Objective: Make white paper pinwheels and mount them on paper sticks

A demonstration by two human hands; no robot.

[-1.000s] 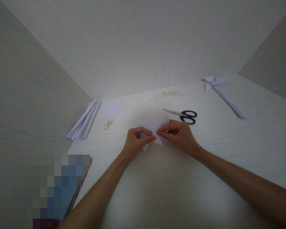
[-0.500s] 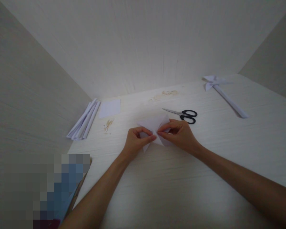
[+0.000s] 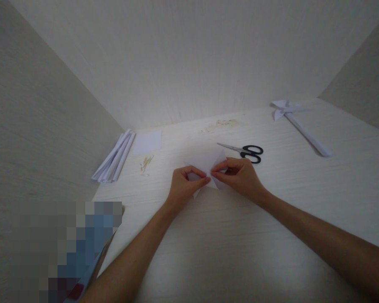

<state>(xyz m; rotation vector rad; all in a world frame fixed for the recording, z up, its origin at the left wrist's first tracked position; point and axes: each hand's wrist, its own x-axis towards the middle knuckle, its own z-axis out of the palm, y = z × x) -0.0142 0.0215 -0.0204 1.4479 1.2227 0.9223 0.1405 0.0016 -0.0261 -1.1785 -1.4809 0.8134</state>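
Between my hands is a white paper pinwheel [image 3: 205, 160], its corners partly folded in toward the middle. My left hand [image 3: 188, 183] pinches the paper near its centre with thumb and forefinger. From the other side my right hand [image 3: 238, 171] pinches it too, the two sets of fingertips almost touching. The fingers hide the exact centre, so whether a pin sits there cannot be made out. Just beyond my right hand lie scissors [image 3: 242, 150] with black handles, blades pointing left.
A finished-looking paper pinwheel on a rolled stick [image 3: 308, 134] lies at the right. At the left are rolled paper sticks [image 3: 115, 158], a square paper sheet [image 3: 148, 141] and small pins or clips [image 3: 147, 163]. More small tan pieces [image 3: 226, 123] lie near the back wall [image 3: 189, 63].
The view has shifted slightly, so everything appears a little to the right. Both hands keep their pinch on the paper, and their fingertips stay close together at its middle.
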